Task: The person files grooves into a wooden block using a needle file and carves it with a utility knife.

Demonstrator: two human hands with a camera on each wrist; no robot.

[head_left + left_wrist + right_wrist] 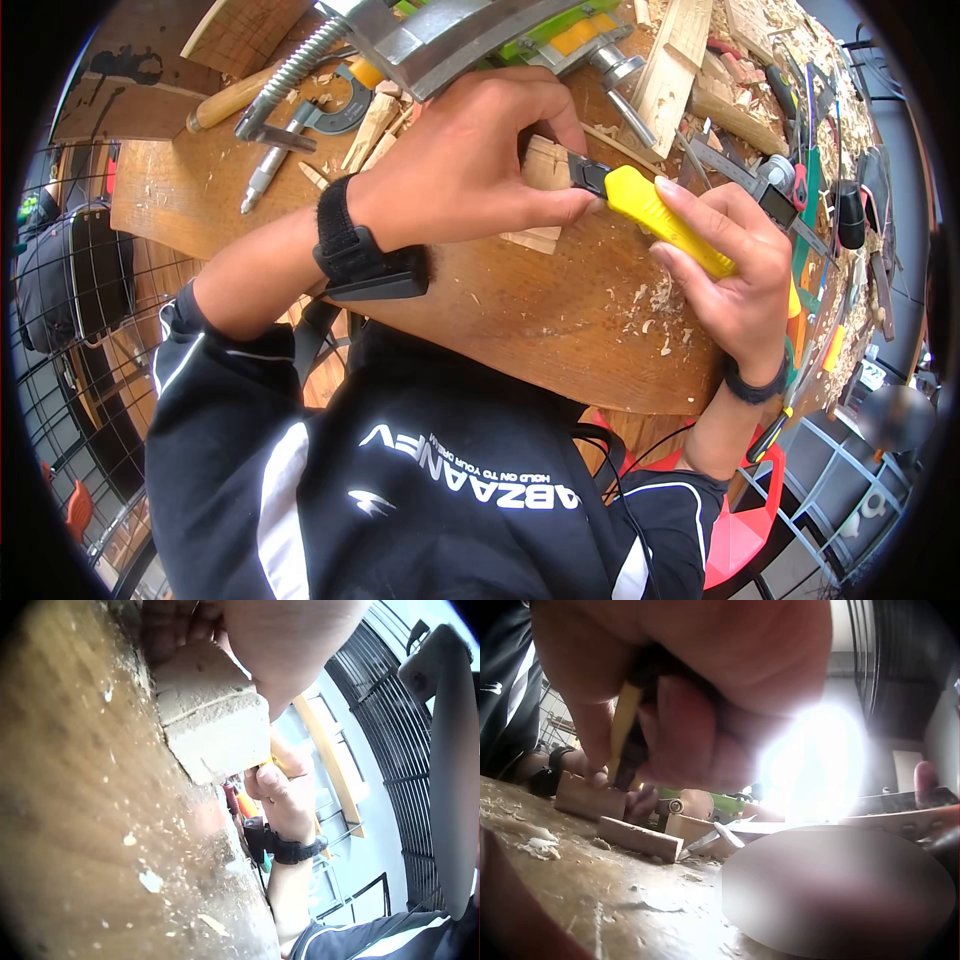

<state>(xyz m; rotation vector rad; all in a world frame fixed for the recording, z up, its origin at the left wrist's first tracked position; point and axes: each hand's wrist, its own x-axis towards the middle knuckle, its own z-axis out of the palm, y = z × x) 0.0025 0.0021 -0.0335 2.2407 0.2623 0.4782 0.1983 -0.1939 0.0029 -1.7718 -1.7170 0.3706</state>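
My left hand (470, 165) grips a small wooden block (548, 168) against the wooden table, thumb along its near side. My right hand (735, 255) holds a yellow utility knife (665, 220), its dark tip end meeting the block beside the left thumb. In the left wrist view the block (217, 720) shows a line across its face, with the right hand (289, 787) behind it. In the right wrist view the knife (626, 727) points down to the block (589, 796); glare and blur cover part of that view. The blade's edge cannot be made out.
A metal vise (430, 45) stands at the table's far edge, above the left hand. A clamp-shaped micrometer (340, 110) lies left of it. Wood strips (670, 70), a caliper (725, 165) and shavings (655, 300) lie to the right. Bare tabletop (500, 320) shows nearest the body.
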